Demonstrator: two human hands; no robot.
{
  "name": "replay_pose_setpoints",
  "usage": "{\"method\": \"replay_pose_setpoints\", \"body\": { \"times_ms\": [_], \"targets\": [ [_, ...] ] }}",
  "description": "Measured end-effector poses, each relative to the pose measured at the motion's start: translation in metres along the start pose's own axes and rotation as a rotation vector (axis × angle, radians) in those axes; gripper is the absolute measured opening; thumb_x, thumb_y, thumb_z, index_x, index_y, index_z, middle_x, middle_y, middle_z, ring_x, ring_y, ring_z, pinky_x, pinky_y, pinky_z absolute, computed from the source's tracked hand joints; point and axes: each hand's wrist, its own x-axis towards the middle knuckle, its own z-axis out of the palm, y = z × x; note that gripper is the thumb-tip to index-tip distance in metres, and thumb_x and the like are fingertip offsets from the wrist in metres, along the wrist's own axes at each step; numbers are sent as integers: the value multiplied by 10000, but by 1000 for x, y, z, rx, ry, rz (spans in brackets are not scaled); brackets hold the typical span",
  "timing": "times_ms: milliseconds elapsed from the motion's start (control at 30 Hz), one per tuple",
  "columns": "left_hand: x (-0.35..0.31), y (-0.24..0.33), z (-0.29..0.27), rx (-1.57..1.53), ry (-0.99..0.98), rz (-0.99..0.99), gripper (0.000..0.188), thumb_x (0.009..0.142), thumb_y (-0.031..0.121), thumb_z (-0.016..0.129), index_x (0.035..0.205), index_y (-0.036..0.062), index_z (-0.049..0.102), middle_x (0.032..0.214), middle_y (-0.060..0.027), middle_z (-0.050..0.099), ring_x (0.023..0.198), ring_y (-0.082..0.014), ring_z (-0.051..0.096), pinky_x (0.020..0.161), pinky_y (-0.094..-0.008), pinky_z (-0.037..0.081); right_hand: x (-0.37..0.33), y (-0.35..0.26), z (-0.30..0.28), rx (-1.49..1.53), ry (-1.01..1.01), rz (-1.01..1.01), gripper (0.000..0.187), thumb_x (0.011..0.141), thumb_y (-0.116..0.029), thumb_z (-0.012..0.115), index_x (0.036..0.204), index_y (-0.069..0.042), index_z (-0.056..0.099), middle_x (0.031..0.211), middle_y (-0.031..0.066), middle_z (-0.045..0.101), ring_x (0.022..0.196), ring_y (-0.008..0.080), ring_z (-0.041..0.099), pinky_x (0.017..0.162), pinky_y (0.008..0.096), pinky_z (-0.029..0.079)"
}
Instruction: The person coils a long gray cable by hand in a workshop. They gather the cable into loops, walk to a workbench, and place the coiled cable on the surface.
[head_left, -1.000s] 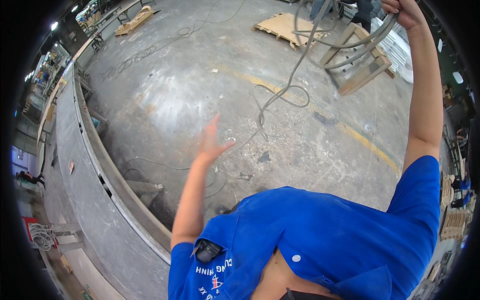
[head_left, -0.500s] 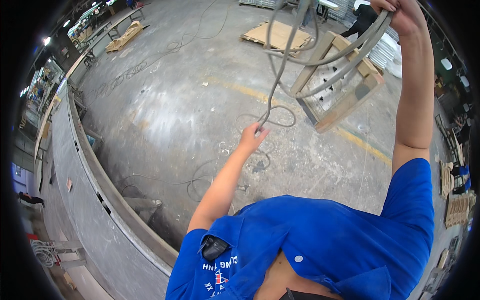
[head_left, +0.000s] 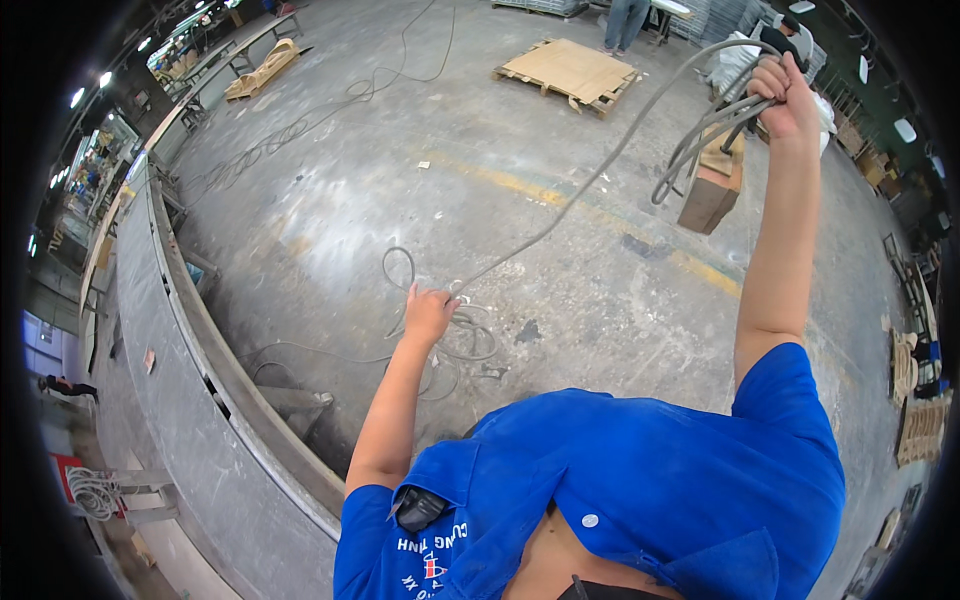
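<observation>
Head view: one concrete floor (head_left: 330,150) spreads across the middle, crossed by one worn yellow line (head_left: 505,183). One long grey metal bench (head_left: 190,430) runs down its left edge. Toward the floor's far edge lies one wooden pallet (head_left: 570,72) topped with a flat tan sheet; one low wooden frame (head_left: 262,72) sits near the far left corner. At the right, behind the hanging loops, stands one wooden block (head_left: 711,197), partly hidden.

One grey cable (head_left: 572,203) stretches between the two hands; its gathered loops hang beside the block, overlapping too much to count, and more grey coils lie on the floor beneath the left hand. One small scrap (head_left: 150,361) rests near the bench's left edge.

The right hand (head_left: 785,100) is clamped on the gathered loops, fingers curled over, its arm raised high and nearly straight. The left hand (head_left: 430,315), lower and well apart from it, is closed around the cable, index finger pointing away from the body, the forearm slanting up from a bent elbow.
</observation>
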Motion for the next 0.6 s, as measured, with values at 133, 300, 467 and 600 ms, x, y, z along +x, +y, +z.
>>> {"method": "replay_pose_setpoints", "body": {
  "times_ms": [133, 300, 467, 600],
  "targets": [
    [9, 15, -24, 81, -85, -77, 226, 803, 259, 518, 780, 76, 648, 743, -126, 635, 762, -282, 607, 963, -501, 289, -19, 58, -11, -206, 29, 123, 232, 921, -245, 445, 757, -83, 413, 554, -51, 285, 446, 56, 263, 418, 215, 245],
    [34, 70, -55, 350, -204, 97, 252, 799, 298, 526, 730, 82, 635, 719, -119, 633, 758, -260, 616, 959, -497, 288, -50, 176, -22, -451, 183, 292, 221, 898, -292, 481, 790, -101, 457, 601, -21, 465, 472, 75, 404, 414, 208, 293],
    [43, 115, -93, 311, -103, 336, 246, 787, 321, 558, 746, 94, 640, 671, -95, 616, 762, -238, 601, 994, -501, 249, -93, 289, -34, -601, 28, 613, 275, 919, -302, 424, 882, -31, 450, 704, 106, 588, 639, 216, 619, 476, 270, 441],
    [44, 119, -114, 237, 72, 270, 268, 776, 364, 574, 752, 105, 640, 657, -74, 605, 777, -240, 587, 984, -513, 258, -122, 335, -43, -551, -100, 722, 265, 924, -309, 424, 885, -47, 446, 690, 67, 544, 591, 173, 560, 497, 268, 456]
  ]
}}
